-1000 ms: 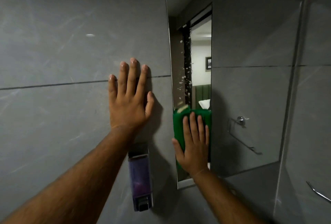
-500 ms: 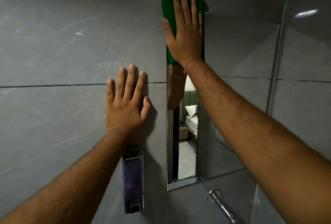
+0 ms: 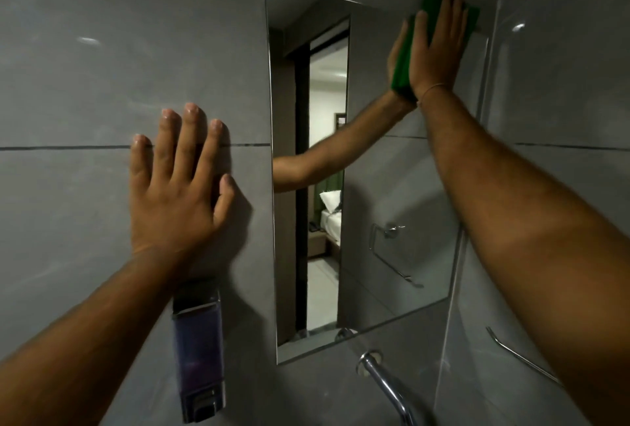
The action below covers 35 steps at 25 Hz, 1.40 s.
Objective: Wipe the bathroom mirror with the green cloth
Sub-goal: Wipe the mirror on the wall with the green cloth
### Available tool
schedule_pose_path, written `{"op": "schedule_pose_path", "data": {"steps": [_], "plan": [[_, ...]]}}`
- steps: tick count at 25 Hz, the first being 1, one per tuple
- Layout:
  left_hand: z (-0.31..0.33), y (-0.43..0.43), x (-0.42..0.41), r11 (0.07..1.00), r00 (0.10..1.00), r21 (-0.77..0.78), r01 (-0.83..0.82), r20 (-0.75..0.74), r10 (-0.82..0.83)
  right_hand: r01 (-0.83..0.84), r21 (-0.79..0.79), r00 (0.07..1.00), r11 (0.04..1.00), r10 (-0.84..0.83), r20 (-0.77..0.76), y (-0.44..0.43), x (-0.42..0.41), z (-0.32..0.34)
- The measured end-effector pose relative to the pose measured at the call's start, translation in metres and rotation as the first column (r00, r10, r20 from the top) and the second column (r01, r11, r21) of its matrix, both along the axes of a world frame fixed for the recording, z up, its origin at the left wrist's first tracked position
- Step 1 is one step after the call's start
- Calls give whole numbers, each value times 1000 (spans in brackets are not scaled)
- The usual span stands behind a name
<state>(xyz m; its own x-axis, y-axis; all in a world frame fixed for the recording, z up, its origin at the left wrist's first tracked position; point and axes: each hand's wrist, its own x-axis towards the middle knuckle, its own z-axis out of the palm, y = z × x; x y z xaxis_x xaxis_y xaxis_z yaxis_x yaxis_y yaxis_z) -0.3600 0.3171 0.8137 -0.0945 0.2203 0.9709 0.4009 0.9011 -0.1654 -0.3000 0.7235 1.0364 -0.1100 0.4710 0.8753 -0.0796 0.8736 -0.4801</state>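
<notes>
The frameless mirror (image 3: pixel 375 207) hangs on the grey tiled wall, from upper middle down to the lower right. My right hand (image 3: pixel 438 47) lies flat on the green cloth (image 3: pixel 405 60) and presses it against the mirror's top right corner. The cloth shows above the fingertips and along the thumb side; most of it is hidden under the palm. My left hand (image 3: pixel 177 193) rests flat on the wall tile left of the mirror, fingers spread, holding nothing. The mirror reflects my right forearm and a doorway to a bedroom.
A clear soap dispenser (image 3: pixel 197 354) is fixed to the wall below my left wrist. A chrome spout (image 3: pixel 385 381) juts out under the mirror. A metal rail (image 3: pixel 521 357) sits on the right wall, past a glass panel edge (image 3: pixel 484 91).
My right hand has slid the green cloth from the mirror's top left edge across to its top right corner. The left hand stays planted on the wall.
</notes>
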Motion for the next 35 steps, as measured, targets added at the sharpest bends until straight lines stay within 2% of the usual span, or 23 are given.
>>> {"op": "schedule_pose_path", "data": {"steps": [3, 8, 14, 20, 25, 30, 33, 35], "plan": [[0, 0, -1, 1000, 1000, 5, 13, 14, -13, 53, -137, 998, 989, -48, 42, 50, 5, 11], [1, 0, -5, 1000, 1000, 12, 20, 23, -20, 56, -149, 996, 987, -44, 83, 81, 6, -24], [0, 1, -10, 1000, 1000, 18, 4, 21, -5, 3, -208, 987, 978, 30, 157, 82, 20, -197], [1, 1, -10, 1000, 1000, 27, -4, 28, 4, 32, -392, 970, 919, 66, 233, 51, 37, -361], [0, 1, -8, 1000, 999, 30, 11, 39, -12, 6, -605, 988, 796, 88, 125, 26, 34, -420], [2, -1, 0, 1000, 999, 24, -4, 54, 3, -44, -698, 998, 715, 60, -2, 19, 25, -435], [2, 0, 4, 1000, 999, 16, -23, 40, 22, -102, -782, 994, 615, 33, -104, 15, 23, -443], [2, -1, 4, 999, 999, 12, -40, 36, 39, -92, -836, 993, 542, -16, -119, 11, 24, -445]]}}
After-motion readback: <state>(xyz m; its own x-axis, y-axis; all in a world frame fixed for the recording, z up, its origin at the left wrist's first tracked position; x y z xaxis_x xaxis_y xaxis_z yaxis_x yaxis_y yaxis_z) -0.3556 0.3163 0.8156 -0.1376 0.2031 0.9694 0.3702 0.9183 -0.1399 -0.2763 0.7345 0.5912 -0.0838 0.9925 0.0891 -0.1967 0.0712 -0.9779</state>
